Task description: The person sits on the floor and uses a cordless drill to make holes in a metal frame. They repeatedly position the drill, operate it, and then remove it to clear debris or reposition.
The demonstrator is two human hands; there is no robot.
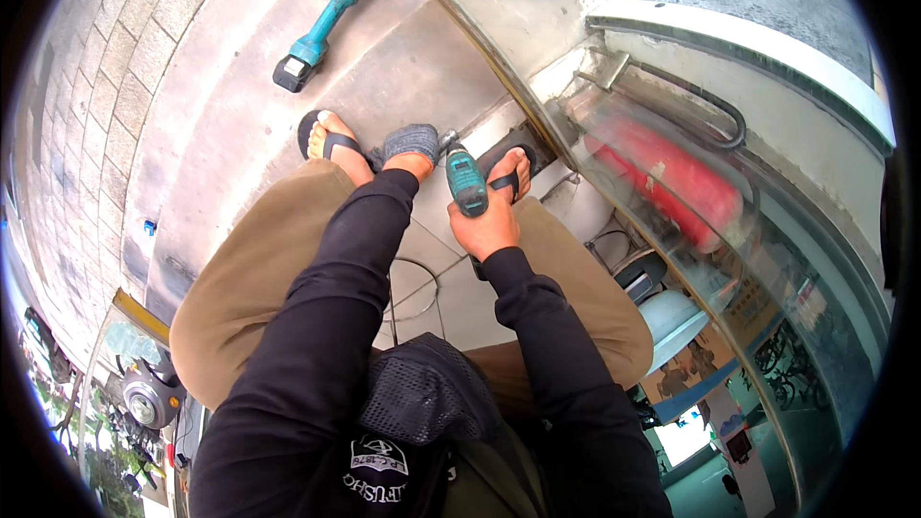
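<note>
Right hand (487,227) grips a teal cordless drill (466,182), fingers wrapped around it; gloved left hand (411,143) rests by the chuck. Left fingers' spread is hidden.

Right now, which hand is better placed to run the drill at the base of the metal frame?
The right hand: it already grips the teal drill, tip down by the metal frame. The gloved left hand only rests beside the tip.

Drill (466,182) tip behind gloved left hand (411,143).

right hand (491,227) gripping, left hand (411,146) gloved, reaching
</note>
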